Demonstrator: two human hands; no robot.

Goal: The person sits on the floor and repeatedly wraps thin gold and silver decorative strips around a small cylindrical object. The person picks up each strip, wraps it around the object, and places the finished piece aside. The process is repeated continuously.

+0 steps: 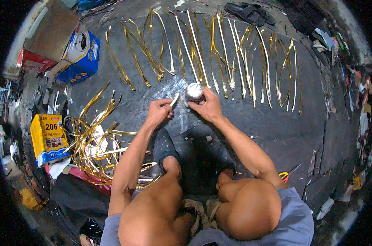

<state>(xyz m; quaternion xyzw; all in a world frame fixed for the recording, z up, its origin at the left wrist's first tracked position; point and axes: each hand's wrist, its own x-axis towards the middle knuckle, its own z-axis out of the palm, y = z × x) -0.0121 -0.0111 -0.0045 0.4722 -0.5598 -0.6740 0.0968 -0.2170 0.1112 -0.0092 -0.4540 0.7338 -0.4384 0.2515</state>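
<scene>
My left hand (158,112) pinches a short, pale, flat stick (175,99), its free end pointing up toward the far side. Just to the right, my right hand (207,107) is closed round the side of a small round silvery can (194,90). The stick and the can are a little apart. What is inside the can cannot be made out. Beyond both hands, several long gold-and-white strips (190,45) lie side by side on a dark mat (276,131). Whitish smears mark the mat around the can.
To the left lies a tangled heap of gold strips (100,151) beside a yellow-and-blue tin (48,137). Cardboard boxes (77,55) stand at the far left. Orange-handled scissors (285,176) lie right of my knee. Black sandals (249,13) rest at the far edge.
</scene>
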